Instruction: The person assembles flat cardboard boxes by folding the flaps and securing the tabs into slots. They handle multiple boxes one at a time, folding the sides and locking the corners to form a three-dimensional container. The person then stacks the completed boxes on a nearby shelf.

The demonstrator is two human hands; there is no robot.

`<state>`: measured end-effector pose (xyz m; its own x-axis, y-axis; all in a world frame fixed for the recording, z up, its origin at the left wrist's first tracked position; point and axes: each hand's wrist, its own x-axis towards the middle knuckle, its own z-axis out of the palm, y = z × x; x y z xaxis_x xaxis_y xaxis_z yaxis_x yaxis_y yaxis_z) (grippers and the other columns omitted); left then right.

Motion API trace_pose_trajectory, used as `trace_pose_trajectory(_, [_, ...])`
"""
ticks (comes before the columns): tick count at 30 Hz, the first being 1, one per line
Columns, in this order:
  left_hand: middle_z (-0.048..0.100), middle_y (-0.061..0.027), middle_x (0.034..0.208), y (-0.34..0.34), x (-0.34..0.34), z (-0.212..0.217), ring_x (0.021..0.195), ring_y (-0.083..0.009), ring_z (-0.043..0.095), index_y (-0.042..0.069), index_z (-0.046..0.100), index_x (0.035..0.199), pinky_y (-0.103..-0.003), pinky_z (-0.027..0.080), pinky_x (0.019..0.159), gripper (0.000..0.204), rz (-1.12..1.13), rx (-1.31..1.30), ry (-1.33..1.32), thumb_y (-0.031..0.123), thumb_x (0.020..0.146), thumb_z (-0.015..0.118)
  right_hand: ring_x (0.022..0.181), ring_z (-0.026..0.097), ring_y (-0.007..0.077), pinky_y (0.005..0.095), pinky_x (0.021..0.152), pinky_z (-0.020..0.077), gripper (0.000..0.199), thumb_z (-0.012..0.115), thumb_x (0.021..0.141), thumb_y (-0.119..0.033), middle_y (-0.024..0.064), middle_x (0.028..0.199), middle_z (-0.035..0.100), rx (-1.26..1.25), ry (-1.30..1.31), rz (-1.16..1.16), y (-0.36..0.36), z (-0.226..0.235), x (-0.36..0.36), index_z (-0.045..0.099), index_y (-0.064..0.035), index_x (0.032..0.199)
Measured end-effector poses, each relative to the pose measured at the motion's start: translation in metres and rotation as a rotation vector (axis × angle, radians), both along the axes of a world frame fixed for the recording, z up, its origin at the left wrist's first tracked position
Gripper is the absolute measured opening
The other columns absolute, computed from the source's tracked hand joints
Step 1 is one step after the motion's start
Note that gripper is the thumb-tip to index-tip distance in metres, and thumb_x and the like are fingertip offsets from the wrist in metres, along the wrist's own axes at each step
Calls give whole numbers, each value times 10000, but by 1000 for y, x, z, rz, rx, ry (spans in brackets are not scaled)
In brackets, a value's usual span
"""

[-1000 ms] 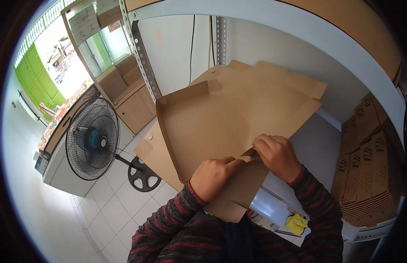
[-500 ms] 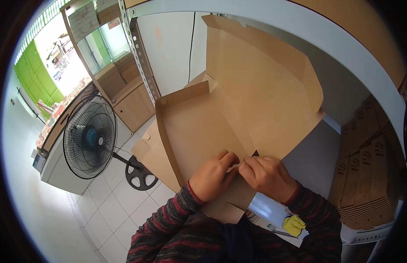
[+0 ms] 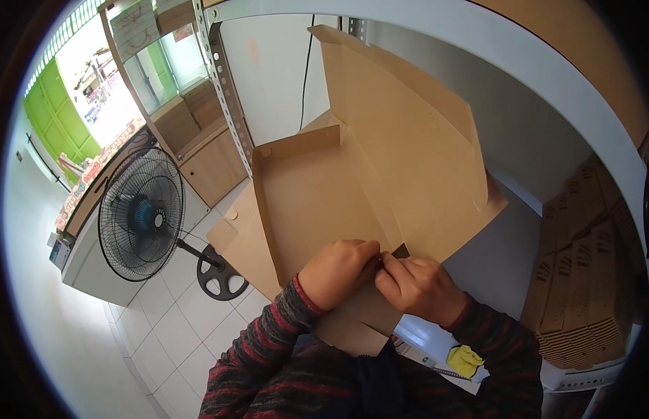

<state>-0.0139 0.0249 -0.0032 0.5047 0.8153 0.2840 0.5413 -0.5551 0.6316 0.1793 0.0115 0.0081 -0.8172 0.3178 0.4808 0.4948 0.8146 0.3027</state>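
Note:
A brown cardboard box (image 3: 314, 202), partly folded, lies before me with its left and far walls standing up. Its large lid panel (image 3: 401, 133) rises at the right, edge flaps bent inward. At the near right corner, my left hand (image 3: 340, 272) is closed on the near edge of the cardboard. My right hand (image 3: 422, 288) pinches that same corner, almost touching the left. The fingertips and the tabs between them are hidden. A near cardboard flap (image 3: 352, 332) hangs toward my body. Under the box is another flat cardboard sheet (image 3: 233, 222).
Stacked folded cartons (image 3: 583, 279) stand at the right. A yellow cloth (image 3: 465, 360) lies below my right forearm. A black fan (image 3: 143, 215) stands on the tiled floor at left, near a wooden cabinet (image 3: 211, 167). A metal shelf frame (image 3: 520, 52) arches overhead.
The lid panel has tipped inward to the left. My left fingers have closed in beside the right hand at the corner, and the right hand has shifted slightly down and left.

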Motion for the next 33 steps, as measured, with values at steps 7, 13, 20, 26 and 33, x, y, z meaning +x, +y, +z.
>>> trace_pose_trajectory(7, [659, -151, 787, 8, -9, -4, 739, -298, 664, -17, 617, 795, -348, 523, 659, 60, -42, -7, -126, -27, 737, 629, 665, 617, 157, 259, 575, 487, 73, 618, 748, -73, 150, 954, 650, 46, -14, -36, 1, -3, 3, 614, -7, 781])
trace_pose_trajectory(13, [651, -139, 756, 12, -11, -13, 775, -258, 699, -12, 563, 727, -326, 553, 646, 84, -88, -53, -243, -50, 732, 637, 732, 602, 161, 264, 631, 456, 59, 622, 759, -90, 86, 851, 629, 193, -27, -42, 2, -9, 0, 621, -32, 771])
trace_pose_trajectory(20, [653, -134, 797, 10, -10, -9, 794, -242, 703, -12, 575, 770, -320, 570, 654, 85, -4, -139, -329, -45, 751, 651, 723, 586, 133, 282, 751, 410, 49, 602, 781, -125, 49, 796, 620, 270, -157, -110, -11, -3, -5, 618, -84, 760])
trace_pose_trajectory(26, [635, -115, 822, 5, -12, -9, 741, -286, 647, 29, 650, 896, -363, 523, 650, 88, -44, 87, -147, 21, 809, 638, 661, 570, 104, 281, 714, 354, 58, 632, 762, -99, 5, 752, 609, 404, -100, -7, -4, -10, -1, 588, -110, 726])
trace_pose_trajectory(33, [630, -104, 788, 2, -11, -8, 722, -304, 635, 50, 655, 903, -375, 510, 638, 82, -32, 141, -88, 59, 824, 634, 691, 576, 100, 264, 768, 347, 95, 620, 811, -134, -12, 740, 581, 478, -97, 52, -3, -19, 5, 574, -138, 727])
